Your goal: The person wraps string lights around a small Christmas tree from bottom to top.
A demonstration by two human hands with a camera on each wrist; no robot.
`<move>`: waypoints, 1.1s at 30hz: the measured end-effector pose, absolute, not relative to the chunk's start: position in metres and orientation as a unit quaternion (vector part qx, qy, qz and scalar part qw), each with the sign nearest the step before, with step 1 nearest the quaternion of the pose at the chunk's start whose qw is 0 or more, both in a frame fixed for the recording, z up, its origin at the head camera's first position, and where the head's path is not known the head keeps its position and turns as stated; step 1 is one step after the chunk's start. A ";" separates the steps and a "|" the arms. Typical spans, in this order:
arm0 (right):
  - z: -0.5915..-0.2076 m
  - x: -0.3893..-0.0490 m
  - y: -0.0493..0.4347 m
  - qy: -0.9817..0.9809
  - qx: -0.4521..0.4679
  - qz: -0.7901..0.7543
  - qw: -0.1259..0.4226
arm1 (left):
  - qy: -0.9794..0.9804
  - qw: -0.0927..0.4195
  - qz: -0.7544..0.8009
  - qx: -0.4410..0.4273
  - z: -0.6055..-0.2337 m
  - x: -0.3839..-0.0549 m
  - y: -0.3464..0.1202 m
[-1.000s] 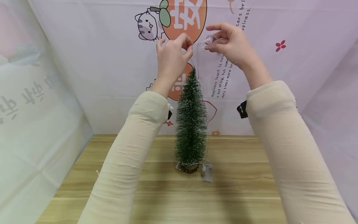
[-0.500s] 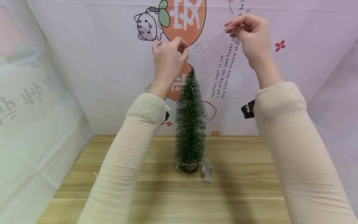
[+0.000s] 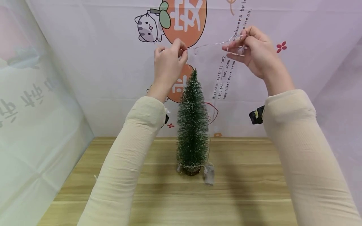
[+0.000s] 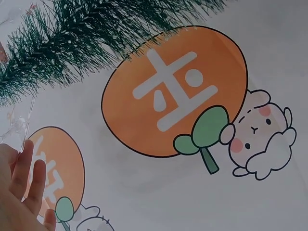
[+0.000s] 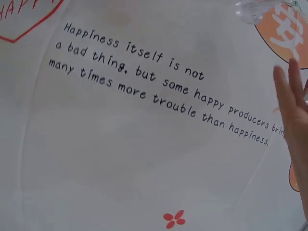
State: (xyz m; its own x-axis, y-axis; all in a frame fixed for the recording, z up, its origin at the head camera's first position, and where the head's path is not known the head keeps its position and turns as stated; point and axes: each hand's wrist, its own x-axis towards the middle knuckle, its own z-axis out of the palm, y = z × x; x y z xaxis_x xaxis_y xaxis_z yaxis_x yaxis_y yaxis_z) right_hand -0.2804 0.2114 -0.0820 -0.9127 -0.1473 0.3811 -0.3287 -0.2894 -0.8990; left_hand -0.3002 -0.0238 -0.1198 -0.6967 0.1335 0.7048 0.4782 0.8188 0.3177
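Note:
A small green artificial Christmas tree point(image 3: 193, 122) with white-flecked needles stands upright on the table. Above and left of its tip, my left hand point(image 3: 170, 61) pinches a thin clear string of lights point(image 3: 212, 44) between thumb and forefinger. My right hand point(image 3: 258, 50) pinches the same string farther right, with a clear bulb-like piece point(image 3: 240, 50) by its palm. Between both hands the string runs nearly straight, and a strand hangs below the right hand. Wire also circles the tree's base, where a translucent battery box point(image 3: 209, 174) lies. The left wrist view shows fingers point(image 4: 34, 185) beside the wire.
The wooden table point(image 3: 181, 204) ends at a printed white backdrop point(image 3: 113, 62) close behind the tree. White cloth walls point(image 3: 39, 125) stand at left and right. A dark wrist camera point(image 3: 256, 115) sticks out from the right sleeve.
My right hand has moved right, away from the left hand, rising and then lowering a little. The string between them is stretched out longer. My left hand has shifted slightly left.

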 end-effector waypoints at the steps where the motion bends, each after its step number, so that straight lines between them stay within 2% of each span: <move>1: -0.084 -0.281 0.211 -0.573 0.211 0.791 0.041 | -0.887 0.350 -0.246 -0.174 -0.121 -0.300 -0.024; 5: -0.088 -0.283 0.209 -0.499 0.231 0.835 0.001 | -0.886 0.354 -0.241 -0.180 -0.122 -0.300 -0.023; 12: -0.092 -0.284 0.209 -0.505 0.224 0.834 -0.005 | -0.878 0.378 -0.231 -0.180 -0.124 -0.301 -0.025; 17: -0.095 -0.284 0.215 -0.621 0.222 0.751 0.023 | -0.872 0.403 -0.222 -0.164 -0.128 -0.303 -0.030; 22: -0.095 -0.285 0.228 -0.774 0.158 0.607 0.087 | -0.866 0.423 -0.220 -0.149 -0.131 -0.305 -0.035; 26: -0.097 -0.286 0.243 -0.820 0.118 0.546 0.123 | -0.864 0.427 -0.221 -0.149 -0.132 -0.306 -0.039; 33: -0.098 -0.281 0.269 -0.836 0.094 0.532 0.097 | -0.867 0.426 -0.221 -0.136 -0.131 -0.310 -0.046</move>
State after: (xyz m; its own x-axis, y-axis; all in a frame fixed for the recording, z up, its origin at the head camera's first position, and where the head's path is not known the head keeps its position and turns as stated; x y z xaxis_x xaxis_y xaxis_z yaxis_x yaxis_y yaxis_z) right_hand -0.2806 0.2692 -0.0977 -0.9634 -0.0547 0.2626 -0.2611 0.4153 -0.8714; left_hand -0.3103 -0.0455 -0.1310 -0.5995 0.0480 0.7989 0.4240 0.8657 0.2662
